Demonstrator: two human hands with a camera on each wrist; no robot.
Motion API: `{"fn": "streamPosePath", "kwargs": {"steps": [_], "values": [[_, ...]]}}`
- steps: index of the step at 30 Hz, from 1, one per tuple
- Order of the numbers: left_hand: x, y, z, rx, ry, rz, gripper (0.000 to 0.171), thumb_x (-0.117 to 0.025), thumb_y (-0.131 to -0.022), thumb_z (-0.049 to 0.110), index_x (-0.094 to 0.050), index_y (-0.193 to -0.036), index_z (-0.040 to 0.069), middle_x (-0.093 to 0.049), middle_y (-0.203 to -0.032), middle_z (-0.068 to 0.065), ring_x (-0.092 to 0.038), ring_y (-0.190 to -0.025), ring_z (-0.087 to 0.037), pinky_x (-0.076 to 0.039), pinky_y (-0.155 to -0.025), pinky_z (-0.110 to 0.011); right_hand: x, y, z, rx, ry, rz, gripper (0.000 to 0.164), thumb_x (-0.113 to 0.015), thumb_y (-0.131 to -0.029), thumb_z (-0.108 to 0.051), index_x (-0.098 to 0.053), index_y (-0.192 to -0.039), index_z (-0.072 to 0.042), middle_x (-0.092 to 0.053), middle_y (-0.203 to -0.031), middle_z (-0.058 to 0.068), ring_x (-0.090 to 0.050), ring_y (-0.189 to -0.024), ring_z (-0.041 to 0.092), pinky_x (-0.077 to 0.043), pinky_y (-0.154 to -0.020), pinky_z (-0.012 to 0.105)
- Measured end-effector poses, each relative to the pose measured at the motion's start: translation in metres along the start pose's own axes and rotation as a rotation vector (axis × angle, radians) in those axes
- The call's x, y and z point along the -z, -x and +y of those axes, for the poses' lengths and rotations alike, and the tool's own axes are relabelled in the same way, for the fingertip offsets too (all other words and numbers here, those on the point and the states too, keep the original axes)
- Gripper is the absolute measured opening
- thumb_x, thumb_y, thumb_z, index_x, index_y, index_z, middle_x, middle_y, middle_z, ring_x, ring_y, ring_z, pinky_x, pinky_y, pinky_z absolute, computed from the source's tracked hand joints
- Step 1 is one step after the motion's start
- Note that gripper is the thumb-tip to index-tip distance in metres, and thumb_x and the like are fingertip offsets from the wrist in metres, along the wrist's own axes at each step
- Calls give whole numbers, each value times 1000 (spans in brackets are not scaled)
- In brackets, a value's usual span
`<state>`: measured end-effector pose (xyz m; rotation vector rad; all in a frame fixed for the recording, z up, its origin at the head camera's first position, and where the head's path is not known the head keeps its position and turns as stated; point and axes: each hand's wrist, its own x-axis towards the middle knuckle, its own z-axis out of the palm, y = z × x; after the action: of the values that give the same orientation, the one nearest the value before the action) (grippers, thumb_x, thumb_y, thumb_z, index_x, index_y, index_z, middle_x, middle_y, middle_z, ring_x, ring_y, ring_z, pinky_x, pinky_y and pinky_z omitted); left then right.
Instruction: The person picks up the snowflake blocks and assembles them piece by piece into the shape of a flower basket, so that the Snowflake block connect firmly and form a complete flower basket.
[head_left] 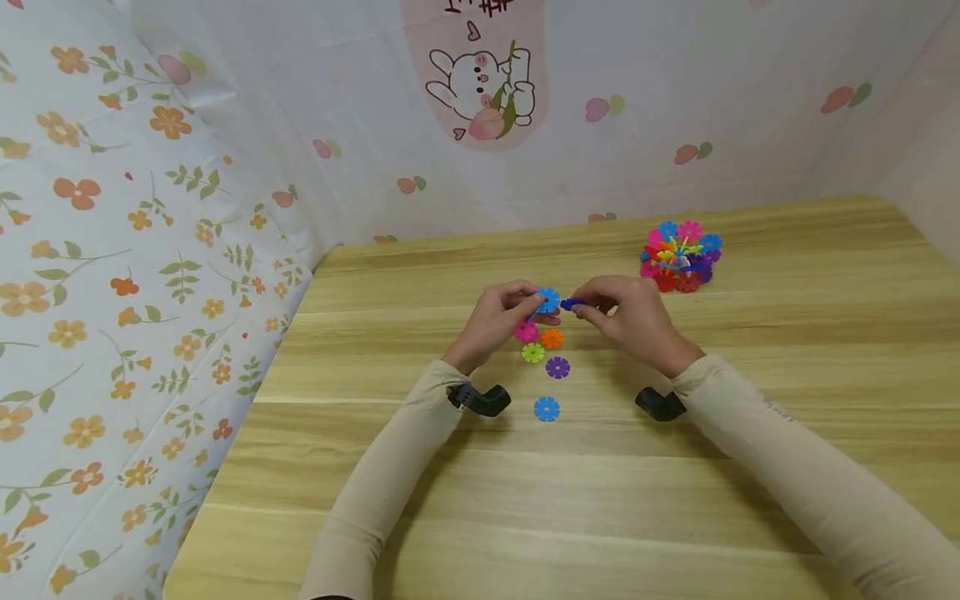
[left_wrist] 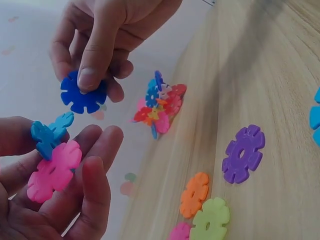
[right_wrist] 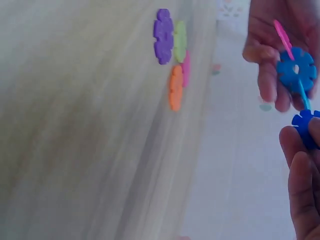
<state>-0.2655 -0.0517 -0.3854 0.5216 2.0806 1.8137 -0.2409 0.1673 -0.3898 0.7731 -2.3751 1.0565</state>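
Observation:
My left hand (head_left: pixel 489 323) holds a small joined piece of notched plastic discs. In the left wrist view, it has light blue discs (left_wrist: pixel 44 140) slotted at an angle to each other and a pink disc (left_wrist: pixel 54 172). My right hand (head_left: pixel 636 315) pinches a dark blue notched disc (left_wrist: pixel 75 102) between thumb and fingers. In the right wrist view, the dark blue disc's edge lies right at a light blue disc of the joined piece. Both hands are over the table, close together.
Loose discs lie on the wooden table (head_left: pixel 465 500): pink (head_left: pixel 527 332), orange (head_left: pixel 552 338), lime green (head_left: pixel 533 353), purple (head_left: pixel 557 367) and blue (head_left: pixel 547 409). A multicoloured cluster of discs (head_left: pixel 678 260) stands at the back right. Patterned cloth (head_left: pixel 360 100) hangs behind.

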Motion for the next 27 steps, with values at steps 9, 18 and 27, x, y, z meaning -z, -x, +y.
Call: {"fn": "streamPosePath", "kwargs": {"steps": [9,18,27], "values": [[-3,-1,2,-52,-67,-4,23,-50,-106,15,-64,-110,-3,-72,-111,-28,-76,-96,-31,-56,-91,-57,-6,5,-3,178,47,102,13,-80,-79,6,-76,-89,-1,-76,-81,10,-70,-64,16,-59,-58,33],[-3,0,4,-51,-22,-32,24,-50,-106,15,-65,-113,-3,-67,-115,-34,-77,-96,-28,-55,-98,-52,0,3,-1,206,37,171,17,-81,-76,7,-77,-89,-4,-74,-77,7,-63,-62,14,-50,-60,18],[-1,0,7,-12,-90,-51,29,-51,-106,18,-71,-113,-2,-76,-103,-23,-76,-95,-33,-57,-92,-52,1,6,-5,260,81,119,18,-81,-75,8,-77,-88,-2,-75,-77,7,-66,-62,14,-55,-56,30]]}}
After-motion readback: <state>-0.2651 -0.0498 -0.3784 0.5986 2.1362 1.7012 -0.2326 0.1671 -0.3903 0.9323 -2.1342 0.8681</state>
